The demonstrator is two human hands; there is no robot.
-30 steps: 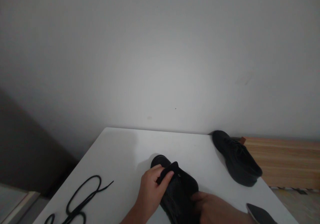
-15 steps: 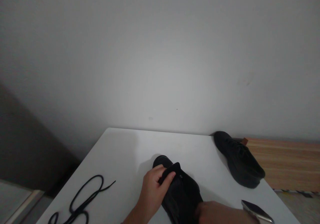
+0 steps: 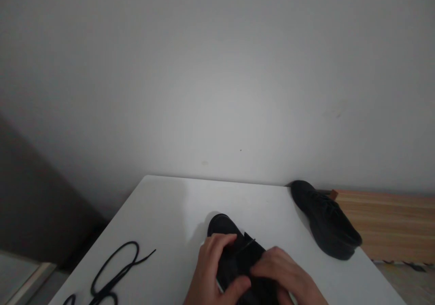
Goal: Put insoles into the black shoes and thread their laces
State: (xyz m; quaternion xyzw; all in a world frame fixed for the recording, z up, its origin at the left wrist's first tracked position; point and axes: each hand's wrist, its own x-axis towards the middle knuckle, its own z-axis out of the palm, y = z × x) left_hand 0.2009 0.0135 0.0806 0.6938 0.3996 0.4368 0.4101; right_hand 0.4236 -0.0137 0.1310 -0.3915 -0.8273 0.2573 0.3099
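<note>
A black shoe (image 3: pixel 222 224) lies on the white table, toe pointing away from me and to the left. My left hand (image 3: pixel 215 271) is curled over the shoe's left side, fingers on the upper and thumb bent in lower down. From the right, my right hand (image 3: pixel 287 273) reaches onto the shoe near its opening, fingers bent close together and slightly blurred. What these fingers pinch, if anything, is hidden. A thin dark strand (image 3: pixel 250 242), like a lace end, sticks out over the upper between the hands. The heel is out of view.
A loose black shoelace (image 3: pixel 117 275) lies looped at the table's left. Another black shoe (image 3: pixel 322 221), with laces in it, stands at the right edge. Behind the white table (image 3: pixel 170 200) rises a grey wall (image 3: pixel 217 92); a wooden board (image 3: pixel 390 223) is at right.
My right hand has come up and left out of the shoe's opening onto its upper. My left hand has released the raised tongue and moved slightly down; the tongue now lies lower.
</note>
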